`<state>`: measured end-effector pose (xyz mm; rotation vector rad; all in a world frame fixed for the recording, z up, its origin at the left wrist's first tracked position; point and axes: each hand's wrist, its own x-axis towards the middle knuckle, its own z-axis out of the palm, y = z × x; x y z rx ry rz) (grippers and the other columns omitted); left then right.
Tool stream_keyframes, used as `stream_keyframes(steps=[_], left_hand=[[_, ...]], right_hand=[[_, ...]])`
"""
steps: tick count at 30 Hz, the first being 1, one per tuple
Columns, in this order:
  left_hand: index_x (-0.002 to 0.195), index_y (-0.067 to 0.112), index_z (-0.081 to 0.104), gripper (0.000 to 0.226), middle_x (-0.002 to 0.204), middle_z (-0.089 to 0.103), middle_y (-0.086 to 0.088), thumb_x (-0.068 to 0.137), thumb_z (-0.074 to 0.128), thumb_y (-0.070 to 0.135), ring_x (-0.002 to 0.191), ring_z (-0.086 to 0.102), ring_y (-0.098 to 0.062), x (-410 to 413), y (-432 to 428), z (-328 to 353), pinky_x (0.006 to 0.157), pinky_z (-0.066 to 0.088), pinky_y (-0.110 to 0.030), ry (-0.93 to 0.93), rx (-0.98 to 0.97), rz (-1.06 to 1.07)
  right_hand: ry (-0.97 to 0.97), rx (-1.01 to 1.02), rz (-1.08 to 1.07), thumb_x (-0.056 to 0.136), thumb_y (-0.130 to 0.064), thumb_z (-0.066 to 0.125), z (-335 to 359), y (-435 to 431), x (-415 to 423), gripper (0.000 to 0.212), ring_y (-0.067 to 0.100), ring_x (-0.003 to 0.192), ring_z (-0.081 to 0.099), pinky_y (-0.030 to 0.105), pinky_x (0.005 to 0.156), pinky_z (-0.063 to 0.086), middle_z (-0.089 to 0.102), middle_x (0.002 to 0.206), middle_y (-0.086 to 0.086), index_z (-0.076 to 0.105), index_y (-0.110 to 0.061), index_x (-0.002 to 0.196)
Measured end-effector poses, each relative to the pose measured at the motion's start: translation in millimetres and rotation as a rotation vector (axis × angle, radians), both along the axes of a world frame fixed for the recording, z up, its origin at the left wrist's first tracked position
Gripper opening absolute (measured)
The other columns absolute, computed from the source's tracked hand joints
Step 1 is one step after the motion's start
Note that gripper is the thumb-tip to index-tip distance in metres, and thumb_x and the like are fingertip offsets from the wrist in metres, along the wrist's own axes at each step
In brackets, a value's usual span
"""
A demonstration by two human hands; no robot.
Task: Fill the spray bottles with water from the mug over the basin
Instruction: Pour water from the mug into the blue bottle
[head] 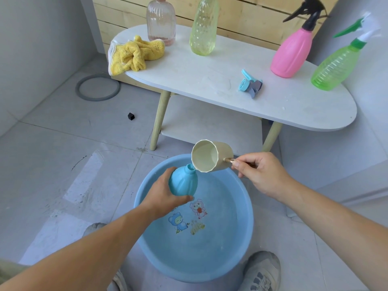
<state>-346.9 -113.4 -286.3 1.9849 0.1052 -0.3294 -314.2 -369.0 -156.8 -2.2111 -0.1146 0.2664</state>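
The blue basin is sitting under the fingers, probably holding water. The left hand is curling its fingers round the tilted blue spray bottle. The right hand is pinching the handle of the tipped cream mug, the mug's rim at the bottle's open neck, just past the left fingertips. A blue spray head is lying well beyond both hands.

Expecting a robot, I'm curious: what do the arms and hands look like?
A person's bare arms: no gloves, rings or watch on the left hand or right hand. Khaki cloth by the left arm at the frame's edge may be a sleeve.
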Motion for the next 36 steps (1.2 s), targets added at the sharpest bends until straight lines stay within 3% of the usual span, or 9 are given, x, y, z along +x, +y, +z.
stream_keyframes(steps=[3, 8, 13, 18, 22, 29, 33, 36], left_hand=[[0.129, 0.042, 0.041, 0.082, 0.114, 0.059, 0.014, 0.067, 0.093, 0.033, 0.1, 0.061, -0.007, -0.4, 0.2, 0.0, 0.067, 0.056, -0.02, 0.003, -0.004, 0.002], [0.128, 0.042, 0.041, 0.081, 0.113, 0.058, 0.015, 0.067, 0.093, 0.033, 0.099, 0.062, -0.007, -0.6, 0.4, -0.1, 0.066, 0.055, -0.018, 0.002, -0.002, -0.004], [0.132, 0.039, 0.042, 0.084, 0.114, 0.058, 0.015, 0.067, 0.094, 0.033, 0.1, 0.062, -0.007, 0.0, 0.7, -2.5, 0.068, 0.058, -0.022, 0.002, -0.001, -0.003], [0.134, 0.039, 0.041, 0.085, 0.115, 0.057, 0.015, 0.067, 0.093, 0.034, 0.101, 0.06, -0.007, -0.5, 0.6, -3.1, 0.069, 0.056, -0.021, -0.001, 0.014, -0.008], [0.133, 0.038, 0.042, 0.083, 0.115, 0.058, 0.014, 0.067, 0.093, 0.034, 0.101, 0.06, -0.006, -0.3, 0.3, -2.5, 0.065, 0.051, -0.015, -0.004, 0.013, -0.007], [0.135, 0.037, 0.042, 0.084, 0.117, 0.058, 0.013, 0.068, 0.093, 0.035, 0.1, 0.06, -0.004, -1.0, 1.1, -3.2, 0.061, 0.049, -0.012, -0.003, 0.026, -0.008], [0.135, 0.037, 0.043, 0.085, 0.116, 0.058, 0.014, 0.067, 0.093, 0.036, 0.102, 0.061, -0.008, 0.2, 0.9, -5.1, 0.066, 0.052, -0.016, -0.005, 0.029, -0.01], [0.136, 0.037, 0.043, 0.086, 0.117, 0.059, 0.012, 0.066, 0.093, 0.036, 0.102, 0.062, -0.01, 1.0, 1.0, -6.9, 0.064, 0.053, -0.016, 0.001, 0.023, -0.01]], right_hand=[[-0.01, -0.007, 0.013, 0.093, -0.023, 0.065, 1.8, 1.3, -0.2, 0.017, 0.009, 0.066, 0.057, 0.029, 0.066, 0.047, 0.068, 0.066, 0.002, 0.076, -0.018, 0.082], [-0.04, -0.015, 0.019, 0.093, -0.018, 0.065, 2.3, 2.2, 0.0, 0.014, -0.004, 0.059, 0.057, 0.01, 0.061, 0.042, 0.064, 0.058, -0.013, 0.076, -0.014, 0.085], [-0.058, -0.029, 0.023, 0.093, -0.019, 0.066, 4.1, 2.2, 0.3, 0.014, -0.004, 0.058, 0.057, 0.011, 0.06, 0.042, 0.064, 0.062, -0.004, 0.077, -0.012, 0.088], [-0.07, -0.033, 0.025, 0.092, -0.017, 0.066, 3.0, 2.5, 1.6, 0.013, -0.004, 0.058, 0.058, 0.012, 0.062, 0.044, 0.063, 0.057, -0.014, 0.077, -0.012, 0.088], [-0.076, -0.042, 0.044, 0.093, -0.016, 0.065, 3.0, 2.0, 1.2, 0.013, -0.006, 0.058, 0.058, 0.006, 0.061, 0.043, 0.063, 0.058, -0.024, 0.077, -0.011, 0.089], [-0.096, -0.048, 0.064, 0.093, -0.015, 0.066, 4.6, 2.4, 0.9, 0.012, -0.008, 0.058, 0.058, 0.004, 0.061, 0.041, 0.063, 0.058, -0.028, 0.076, -0.01, 0.09], [-0.118, -0.049, 0.064, 0.092, -0.017, 0.066, 5.2, 2.5, 1.6, 0.013, -0.005, 0.06, 0.058, 0.006, 0.062, 0.042, 0.064, 0.059, -0.022, 0.077, -0.011, 0.087], [-0.143, -0.064, 0.074, 0.092, -0.019, 0.066, 4.3, 2.6, 2.7, 0.014, 0.0, 0.062, 0.056, 0.015, 0.065, 0.045, 0.066, 0.064, -0.01, 0.076, -0.013, 0.084]])
